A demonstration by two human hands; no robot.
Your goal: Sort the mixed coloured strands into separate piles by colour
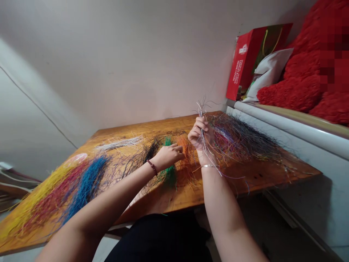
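My right hand (200, 135), raised over the table, is closed around a small mixed bunch of thin wires (202, 140), some white, grey and purple. Their ends stick out above the fist and trail down past the wrist. My left hand (170, 154) has its fingers pinched together above a green wire bundle (168, 176) and beside an orange wire bundle (185, 149). Whatever it pinches is too small to make out. Just right of my right hand lies a large tangled heap of dark and mixed-colour wires (245, 138).
Yellow (46, 183), red (58, 189) and blue wire bundles (87, 182) lie at the wooden table's (160, 125) left. Behind are white wires (120, 143); black wires (151, 149) lie near my left hand. A red bag (242, 62) and red plush (297, 87) sit on a ledge at right.
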